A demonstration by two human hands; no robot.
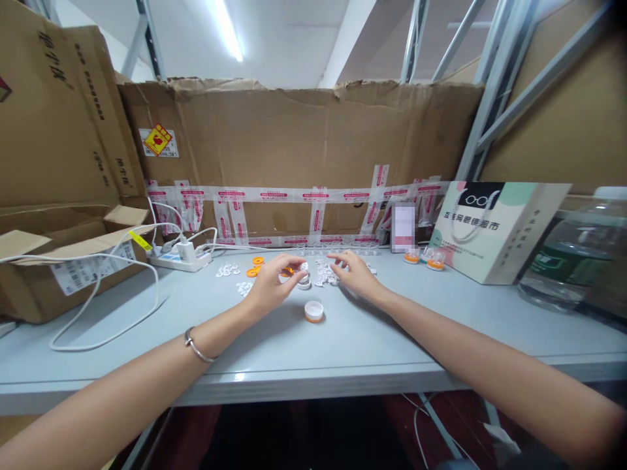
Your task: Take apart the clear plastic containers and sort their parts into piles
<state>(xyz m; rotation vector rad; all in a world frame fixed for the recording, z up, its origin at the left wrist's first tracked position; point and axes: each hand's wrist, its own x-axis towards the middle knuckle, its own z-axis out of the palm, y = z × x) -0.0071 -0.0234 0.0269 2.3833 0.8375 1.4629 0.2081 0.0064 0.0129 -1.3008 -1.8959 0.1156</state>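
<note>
My left hand (pixel 275 282), with a silver bracelet on its wrist, is at a small round white piece (pixel 304 267); its thumb and fingertips are close together around the piece's edge. White ring-like parts (pixel 304 284) stand just below those fingertips. My right hand (pixel 353 273) is over the right side of a pile of small white parts (pixel 324 273), its fingers bent and apart. Nearer the table's front, a round white cup with an orange base (pixel 313 312) stands alone. Orange discs (pixel 253 269) lie left of my left hand, beside small clear and white pieces (pixel 228 269).
A power strip (pixel 182 260) with white cables and an open cardboard box (pixel 73 261) are at the left. Taped cardboard (pixel 304 143) stands behind the grey table (pixel 274 352). Finished-looking orange-white items (pixel 435 263), a paper bag (pixel 490 235) and a water bottle (pixel 571 254) are at the right.
</note>
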